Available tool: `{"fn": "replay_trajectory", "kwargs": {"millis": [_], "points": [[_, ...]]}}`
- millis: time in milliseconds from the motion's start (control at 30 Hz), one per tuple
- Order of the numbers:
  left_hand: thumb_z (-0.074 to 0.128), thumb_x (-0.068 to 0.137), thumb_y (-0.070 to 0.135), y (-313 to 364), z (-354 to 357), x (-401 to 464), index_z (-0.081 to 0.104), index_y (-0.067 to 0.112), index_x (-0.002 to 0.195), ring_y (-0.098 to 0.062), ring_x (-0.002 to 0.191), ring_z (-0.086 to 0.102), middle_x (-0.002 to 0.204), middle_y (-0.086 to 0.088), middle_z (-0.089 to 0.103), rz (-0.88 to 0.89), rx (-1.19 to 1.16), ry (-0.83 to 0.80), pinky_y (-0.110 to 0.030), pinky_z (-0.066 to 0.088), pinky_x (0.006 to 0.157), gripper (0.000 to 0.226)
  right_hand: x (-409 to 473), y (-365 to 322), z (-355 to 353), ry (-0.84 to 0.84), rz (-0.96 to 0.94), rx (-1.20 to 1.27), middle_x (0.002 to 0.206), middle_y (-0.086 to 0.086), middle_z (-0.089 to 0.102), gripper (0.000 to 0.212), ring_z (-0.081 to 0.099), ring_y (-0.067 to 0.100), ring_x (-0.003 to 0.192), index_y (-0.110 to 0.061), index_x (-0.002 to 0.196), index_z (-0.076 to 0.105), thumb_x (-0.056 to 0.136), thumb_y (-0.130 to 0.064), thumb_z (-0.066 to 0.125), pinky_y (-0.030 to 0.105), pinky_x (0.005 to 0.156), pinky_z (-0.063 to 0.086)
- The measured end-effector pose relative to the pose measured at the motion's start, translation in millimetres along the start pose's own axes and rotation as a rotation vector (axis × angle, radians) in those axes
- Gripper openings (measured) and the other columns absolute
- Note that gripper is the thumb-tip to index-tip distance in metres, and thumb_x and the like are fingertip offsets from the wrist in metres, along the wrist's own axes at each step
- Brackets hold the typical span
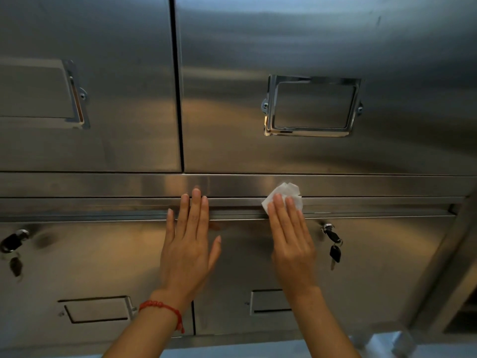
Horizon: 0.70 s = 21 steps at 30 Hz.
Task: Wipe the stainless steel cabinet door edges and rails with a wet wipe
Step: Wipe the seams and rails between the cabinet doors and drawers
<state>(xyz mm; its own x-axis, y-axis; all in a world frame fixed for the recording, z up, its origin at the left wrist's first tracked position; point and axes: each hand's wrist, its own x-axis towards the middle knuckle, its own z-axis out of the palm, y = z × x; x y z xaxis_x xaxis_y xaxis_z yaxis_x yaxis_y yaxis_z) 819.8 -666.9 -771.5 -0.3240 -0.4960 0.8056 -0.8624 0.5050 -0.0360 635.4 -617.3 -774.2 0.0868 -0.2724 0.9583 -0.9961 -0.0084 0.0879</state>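
Two bare hands lay flat against the front of a brushed stainless steel cabinet. The right hand (290,236) had its fingers straight and close together, pressing a crumpled white wet wipe (284,193) against the horizontal steel rail (374,202) that ran between the upper and lower doors; the wipe stuck out above and to the left of the fingertips, partly covered by them. The left hand (189,244) was open, fingers spread and straight, its fingertips resting on the same rail to the left of the wipe and its palm over the top of the lower left door (90,267). A red braided cord bracelet (162,307) circled the left wrist. Above the rail, the upper right door (335,34) carried a shiny rectangular metal label frame (312,105), and the upper left door (116,47) carried a similar frame (74,94) cut off by the picture's edge; a dark vertical gap separated the two. On the lower right door (374,280), just right of the right hand, a black-headed key (333,237) sat in a lock with a second black key hanging from it. Another lock with a key (14,241) showed at the far left.
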Motion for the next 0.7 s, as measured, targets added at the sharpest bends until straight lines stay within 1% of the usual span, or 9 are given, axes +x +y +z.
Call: {"fn": "replay_trajectory", "kwargs": {"millis": [67,100,200,267,367,467,533,600,700], "points": [[0.033,0.087,0.039,0,-1,0,0.011,0.003,0.144,-0.024,0.143,0.001,0.151,-0.017,0.016,-0.001,0.000,0.001,-0.046,0.011,0.113,0.071,-2,2,-2,0.006,0.035,-0.019,0.134,0.020,0.049,0.038,0.042,0.035,0.128,0.005,0.125,0.054,0.092,0.010,0.035,0.039,0.110,0.032],[0.033,0.087,0.039,-1,-1,0,0.011,0.003,0.144,-0.024,0.143,0.001,0.151,-0.017,0.016,-0.001,0.001,0.001,-0.046,0.011,0.113,0.071,-2,1,-2,0.011,0.047,-0.018,0.134,0.020,0.049,0.038,0.042,0.036,0.128,0.005,0.125,0.053,0.093,0.010,0.035,0.040,0.110,0.032],[0.034,0.087,0.038,-1,-1,0,0.012,0.003,0.144,-0.027,0.143,0.008,0.151,-0.017,0.016,0.004,0.009,0.000,-0.048,0.014,0.112,0.070,0,-7,1,0.018,0.041,0.012,0.133,0.020,0.051,0.040,0.045,0.037,0.126,0.005,0.125,0.053,0.096,0.010,0.026,0.044,0.107,0.038],[0.034,0.087,0.038,0,-2,0,0.013,0.003,0.144,-0.029,0.142,0.011,0.151,-0.017,0.016,0.006,0.015,-0.002,-0.048,0.015,0.112,0.070,2,-5,1,0.007,0.001,0.022,0.132,0.020,0.052,0.039,0.046,0.037,0.125,0.005,0.124,0.054,0.093,0.013,0.032,0.046,0.104,0.040],[0.035,0.088,0.036,0,-5,0,0.016,0.001,0.143,-0.030,0.140,0.015,0.151,-0.018,0.018,0.012,0.014,0.009,-0.047,0.015,0.112,0.069,0,7,-3,-0.009,-0.001,-0.015,0.133,0.020,0.050,0.041,0.046,0.036,0.125,0.005,0.124,0.054,0.088,0.012,0.037,0.042,0.107,0.037],[0.035,0.087,0.036,3,-8,0,0.016,0.001,0.143,-0.030,0.140,0.015,0.151,-0.020,0.018,0.012,0.006,0.017,-0.045,0.014,0.112,0.069,-2,10,-6,0.006,0.056,-0.023,0.134,0.020,0.049,0.038,0.043,0.037,0.127,0.006,0.125,0.053,0.093,0.008,0.033,0.040,0.111,0.030],[0.036,0.087,0.035,6,-10,0,0.016,0.001,0.143,-0.031,0.140,0.014,0.150,-0.022,0.017,0.012,-0.004,0.017,-0.045,0.014,0.113,0.069,-1,6,-4,0.013,0.067,0.000,0.133,0.021,0.050,0.038,0.044,0.038,0.126,0.006,0.125,0.053,0.096,0.007,0.028,0.042,0.110,0.033],[0.036,0.087,0.035,10,-11,0,0.020,-0.001,0.143,-0.032,0.139,0.015,0.150,-0.024,0.017,0.008,-0.013,0.015,-0.045,0.014,0.112,0.068,-1,5,-3,0.005,0.034,0.007,0.133,0.021,0.050,0.040,0.044,0.038,0.126,0.006,0.125,0.054,0.090,0.012,0.033,0.046,0.107,0.036],[0.036,0.087,0.035,16,-13,1,0.026,-0.002,0.142,-0.032,0.139,0.016,0.149,-0.023,0.020,0.027,-0.010,-0.004,-0.046,0.015,0.112,0.067,-2,13,-5,-0.016,0.003,0.004,0.135,0.019,0.049,0.043,0.043,0.035,0.127,0.003,0.127,0.051,0.089,0.010,0.033,0.044,0.108,0.035]]}}
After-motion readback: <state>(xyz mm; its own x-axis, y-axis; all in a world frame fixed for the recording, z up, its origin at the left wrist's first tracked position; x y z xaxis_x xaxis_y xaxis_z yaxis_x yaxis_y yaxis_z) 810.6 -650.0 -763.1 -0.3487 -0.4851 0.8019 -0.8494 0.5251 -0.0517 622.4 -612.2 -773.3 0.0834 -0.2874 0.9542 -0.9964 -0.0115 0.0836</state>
